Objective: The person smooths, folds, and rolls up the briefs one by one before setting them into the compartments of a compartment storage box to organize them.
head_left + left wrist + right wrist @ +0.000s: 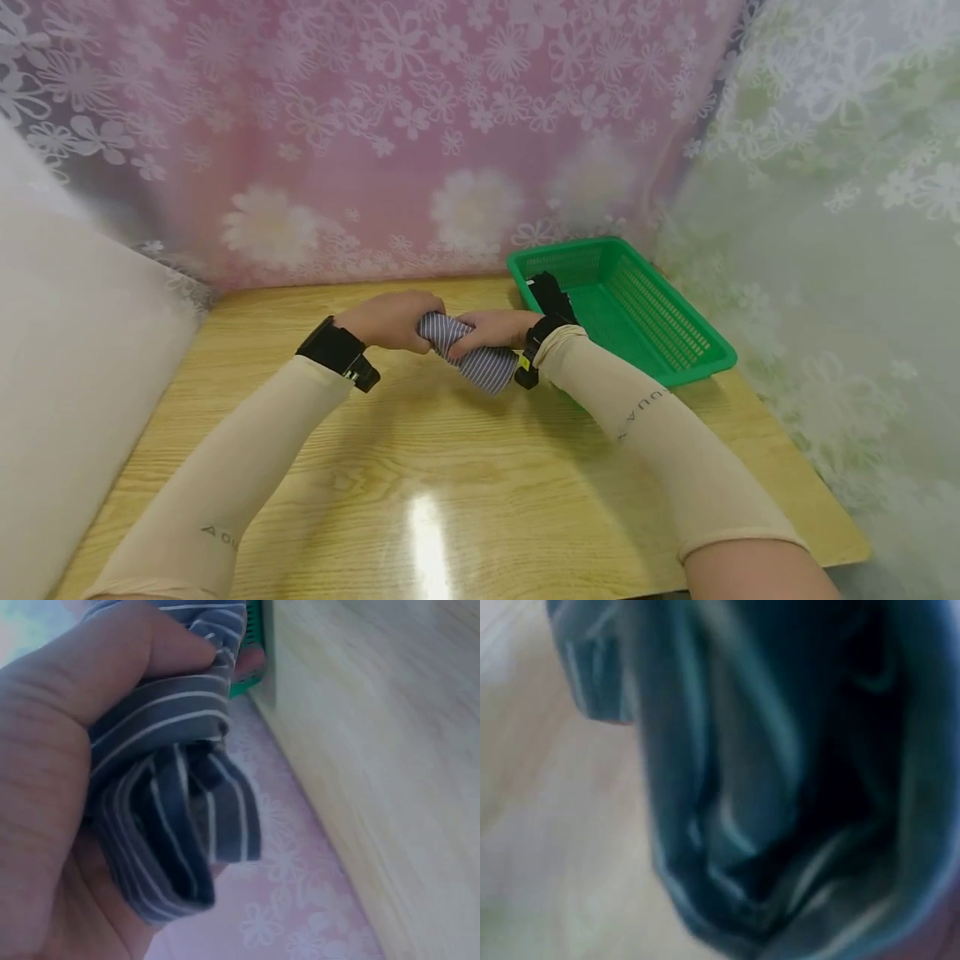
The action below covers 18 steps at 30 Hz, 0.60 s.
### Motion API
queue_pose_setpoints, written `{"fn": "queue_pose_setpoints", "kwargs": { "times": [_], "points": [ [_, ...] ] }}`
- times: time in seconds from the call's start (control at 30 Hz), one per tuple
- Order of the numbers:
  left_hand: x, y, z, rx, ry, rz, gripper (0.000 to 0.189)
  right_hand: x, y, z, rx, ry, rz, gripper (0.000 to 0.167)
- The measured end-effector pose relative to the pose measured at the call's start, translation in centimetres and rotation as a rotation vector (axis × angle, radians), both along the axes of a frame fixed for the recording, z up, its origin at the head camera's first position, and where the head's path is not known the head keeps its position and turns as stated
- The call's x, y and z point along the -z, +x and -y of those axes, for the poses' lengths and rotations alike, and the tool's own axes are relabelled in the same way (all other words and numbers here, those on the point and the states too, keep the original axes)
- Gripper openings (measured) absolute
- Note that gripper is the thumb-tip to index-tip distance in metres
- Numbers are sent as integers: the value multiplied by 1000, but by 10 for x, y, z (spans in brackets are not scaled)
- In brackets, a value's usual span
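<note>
Above the wooden table, both hands hold a rolled-up blue-grey cloth with white stripes (489,367). My left hand (392,321) grips its far left end. In the left wrist view, the thumb of that left hand (52,742) presses across the striped cloth (169,712), whose folded layers stick out below. My right hand (497,327) pinches the roll around its middle, thumb on top, while the wider end hangs out beneath. Loose, hollow folds of the striped cloth (735,750) fill the right wrist view, blurred, and the right fingers are hidden there.
A green plastic basket (697,368) stands at the back right of the table (360,492), partly behind the right forearm. Black cloth (552,296) with a small white tag lies at its left side. Flowered curtains (480,142) hang behind and to the right.
</note>
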State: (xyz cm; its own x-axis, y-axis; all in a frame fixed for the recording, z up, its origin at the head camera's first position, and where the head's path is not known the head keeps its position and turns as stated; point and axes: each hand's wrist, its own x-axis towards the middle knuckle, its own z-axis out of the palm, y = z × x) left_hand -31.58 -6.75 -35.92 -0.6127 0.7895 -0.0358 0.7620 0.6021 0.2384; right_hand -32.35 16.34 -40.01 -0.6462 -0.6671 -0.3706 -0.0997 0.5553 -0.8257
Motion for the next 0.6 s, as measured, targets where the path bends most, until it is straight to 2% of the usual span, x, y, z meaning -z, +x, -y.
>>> {"fn": "queue_pose_setpoints", "kwargs": {
  "times": [0.13,0.3,0.43,0.6],
  "points": [
    [-7,-1,-5,-6,41,-22,44,-19,-4,-9,36,96,-43,47],
    [-10,-2,-3,-88,140,-62,79,-46,-6,-26,139,126,-142,48],
    [0,-6,8,-192,189,-24,96,-54,-11,-54,325,105,-262,49],
    [24,-15,23,-259,216,28,94,-53,-21,-99,617,44,-362,58]
  ]
}}
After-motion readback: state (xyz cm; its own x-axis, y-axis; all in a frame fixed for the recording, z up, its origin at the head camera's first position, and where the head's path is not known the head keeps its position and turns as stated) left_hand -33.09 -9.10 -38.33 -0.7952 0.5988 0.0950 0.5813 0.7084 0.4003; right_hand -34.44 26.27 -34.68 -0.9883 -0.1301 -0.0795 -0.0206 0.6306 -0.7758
